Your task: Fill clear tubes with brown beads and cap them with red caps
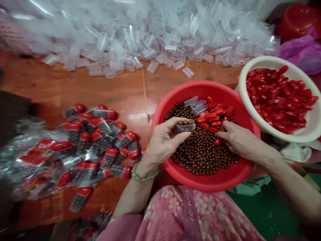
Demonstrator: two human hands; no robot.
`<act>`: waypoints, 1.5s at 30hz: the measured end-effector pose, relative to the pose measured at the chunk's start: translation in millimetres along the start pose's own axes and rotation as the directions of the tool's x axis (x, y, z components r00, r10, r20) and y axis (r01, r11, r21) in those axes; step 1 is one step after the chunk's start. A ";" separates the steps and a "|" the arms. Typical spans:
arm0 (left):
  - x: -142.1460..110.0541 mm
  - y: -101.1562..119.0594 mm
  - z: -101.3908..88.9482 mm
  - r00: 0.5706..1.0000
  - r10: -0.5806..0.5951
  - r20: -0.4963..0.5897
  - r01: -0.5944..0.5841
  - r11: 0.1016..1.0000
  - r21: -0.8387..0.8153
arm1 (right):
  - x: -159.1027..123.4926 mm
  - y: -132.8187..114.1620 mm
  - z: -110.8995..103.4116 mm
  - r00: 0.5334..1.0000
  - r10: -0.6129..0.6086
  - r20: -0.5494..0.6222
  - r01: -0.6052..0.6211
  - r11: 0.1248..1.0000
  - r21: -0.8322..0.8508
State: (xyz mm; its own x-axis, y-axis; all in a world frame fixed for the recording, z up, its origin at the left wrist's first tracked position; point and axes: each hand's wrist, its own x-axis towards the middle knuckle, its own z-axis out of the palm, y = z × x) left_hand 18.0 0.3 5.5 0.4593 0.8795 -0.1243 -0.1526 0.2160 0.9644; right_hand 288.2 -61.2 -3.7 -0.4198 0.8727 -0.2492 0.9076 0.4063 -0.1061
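Below, left hand (167, 142) pinching clear tube of beads (185, 126), right hand (240, 140) touching caps (213, 119) in red basin (200, 86)

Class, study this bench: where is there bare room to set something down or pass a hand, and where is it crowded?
Bare reddish wood runs between the heap of clear plastic tubes and the red basin, widest left of the basin above the red-capped tubes. It is crowded where the left hand and right hand work in the basin, against the white basin.
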 end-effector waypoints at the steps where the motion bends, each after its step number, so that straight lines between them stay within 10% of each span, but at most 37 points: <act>1: 1.5 -1.0 -1.3 1.000 -0.014 0.016 0.015 0.998 -0.059 | 1.0 0.5 1.1 0.999 -0.012 -0.032 0.013 1.000 0.025; 6: 5.4 -4.2 -6.5 0.993 -0.073 0.091 0.089 0.977 -0.195 | 4.9 -3.9 -12.1 0.956 0.014 -0.293 0.094 0.931 0.352; 12: 8.2 -8.5 -7.7 0.985 -0.122 0.120 0.151 0.953 -0.264 | 23.7 -24.9 -28.2 0.843 0.336 -0.421 0.156 0.596 0.788; 20: 9.2 -8.9 -5.9 0.985 -0.114 0.131 0.148 0.948 -0.283 | 62.8 -46.4 -27.5 0.768 0.486 -0.418 0.279 0.335 0.900; 27: 8.0 -8.5 -4.2 0.977 -0.105 0.186 0.162 0.932 -0.325 | 74.3 -62.6 -18.4 0.793 0.523 -0.314 0.301 0.112 0.947; 31: 8.6 -10.2 -4.9 0.987 -0.094 0.129 0.131 0.938 -0.319 | 72.7 -66.0 -16.5 0.763 0.524 -0.378 0.301 0.230 0.926; 37: 8.8 -9.5 -4.1 0.992 -0.086 0.098 0.111 0.948 -0.297 | 59.9 -53.3 -11.6 0.658 0.360 -0.661 0.292 0.688 0.665; 45: 12.0 -8.9 -6.8 0.991 -0.061 0.117 0.095 0.945 -0.313 | 53.4 -38.7 -23.7 0.719 -0.050 -0.693 0.356 0.883 0.306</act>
State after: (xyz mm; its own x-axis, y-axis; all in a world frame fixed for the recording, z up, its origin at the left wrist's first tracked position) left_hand 18.9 11.8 -6.2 0.5668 0.8091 -0.1550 -0.3745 0.4207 0.8263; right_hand 230.5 -23.9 9.9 -0.3528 0.7951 0.4934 0.6541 0.5866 -0.4775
